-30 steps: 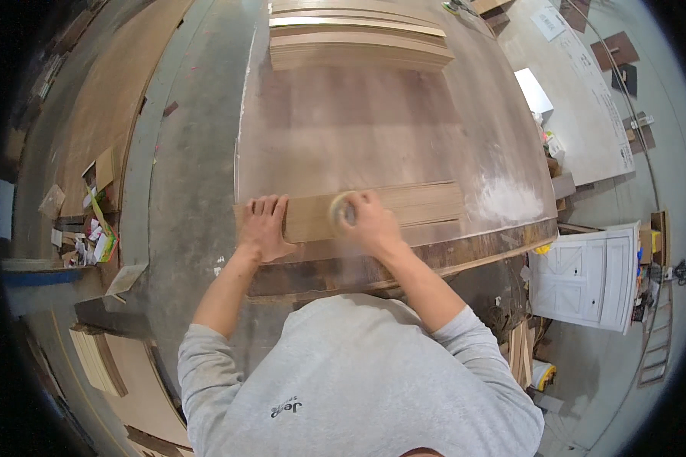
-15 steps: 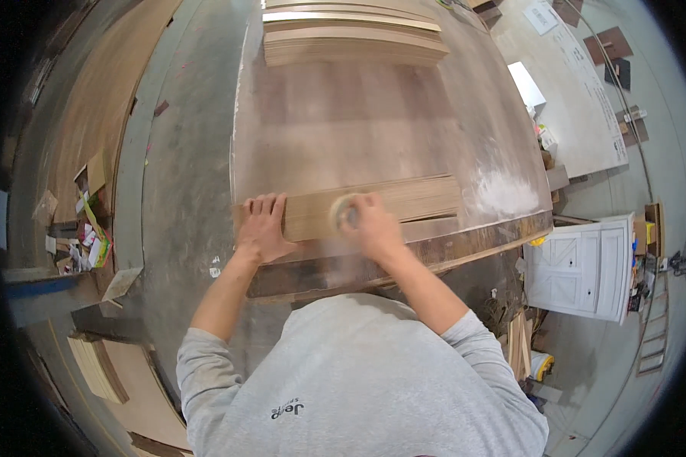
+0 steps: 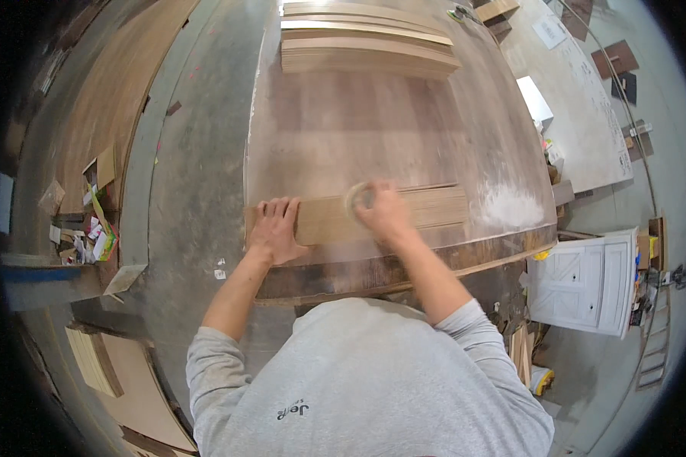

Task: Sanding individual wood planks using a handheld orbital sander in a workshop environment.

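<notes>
Left to right. We see scrap pile [image 3: 91,228] at far left edge, contents too small to sort. Our left hand [image 3: 273,228] flat, fingers spread, pressing left end of pale wood plank [image 3: 427,209] on near part of worktable [image 3: 358,129]. Our right hand [image 3: 381,212] wrapped over round sanding pad [image 3: 357,199] at plank's middle; pad blurred, mostly hidden by fingers. Sawdust patch [image 3: 511,207] right of plank. White panelled door [image 3: 583,282] beyond, partly hidden.
</notes>
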A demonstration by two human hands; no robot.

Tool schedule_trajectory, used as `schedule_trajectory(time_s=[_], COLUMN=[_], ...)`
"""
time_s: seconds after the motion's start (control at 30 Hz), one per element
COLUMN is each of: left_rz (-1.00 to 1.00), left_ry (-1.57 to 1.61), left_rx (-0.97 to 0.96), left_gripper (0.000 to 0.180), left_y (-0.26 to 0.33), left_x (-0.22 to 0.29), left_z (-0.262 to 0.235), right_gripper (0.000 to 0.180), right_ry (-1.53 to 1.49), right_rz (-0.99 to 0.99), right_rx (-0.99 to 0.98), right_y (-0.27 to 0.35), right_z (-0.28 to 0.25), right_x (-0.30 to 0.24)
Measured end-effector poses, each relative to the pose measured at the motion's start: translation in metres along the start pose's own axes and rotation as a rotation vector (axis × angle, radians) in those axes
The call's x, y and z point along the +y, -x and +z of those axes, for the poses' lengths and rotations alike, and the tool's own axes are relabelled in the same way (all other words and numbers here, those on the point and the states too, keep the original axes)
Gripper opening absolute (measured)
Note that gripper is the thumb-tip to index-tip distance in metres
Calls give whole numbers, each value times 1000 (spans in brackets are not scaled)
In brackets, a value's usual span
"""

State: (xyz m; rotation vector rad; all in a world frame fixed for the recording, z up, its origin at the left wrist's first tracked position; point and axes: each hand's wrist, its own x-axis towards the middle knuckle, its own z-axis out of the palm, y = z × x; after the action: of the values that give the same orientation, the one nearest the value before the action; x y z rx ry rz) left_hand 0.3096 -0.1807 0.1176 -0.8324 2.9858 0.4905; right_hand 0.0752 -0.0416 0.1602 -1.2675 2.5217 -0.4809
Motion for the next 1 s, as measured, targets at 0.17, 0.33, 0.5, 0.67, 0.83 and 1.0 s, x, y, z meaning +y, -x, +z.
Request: schedule_trajectory(time_s=[0.17,0.33,0.5,0.67,0.83,1.0], left_rz=[-21,-4,-1,-53,-4,-8], left_ry=[3,-4,24,31,8,24], left_rx=[23,-36,19,-43,-20,15], left_gripper=[109,111,108,108,106,105], left_y=[4,-3,-1,4,-3,2], left_x=[-6,0,-2,-3,1,2], left_z=[8,6,8,1,3,6], right_gripper=[52,52,52,52,51,49], right_ry=[-48,53,19,-33,15,11], right_rz=[-32,193,24,-94,126,-33], right_rx=[-52,100,-26,-25,55,18], right_y=[-7,-20,-2,-7,-24,-6], right_z=[23,-32,12,29,-18,10], right_x=[-33,57,-9,-29,27,-37])
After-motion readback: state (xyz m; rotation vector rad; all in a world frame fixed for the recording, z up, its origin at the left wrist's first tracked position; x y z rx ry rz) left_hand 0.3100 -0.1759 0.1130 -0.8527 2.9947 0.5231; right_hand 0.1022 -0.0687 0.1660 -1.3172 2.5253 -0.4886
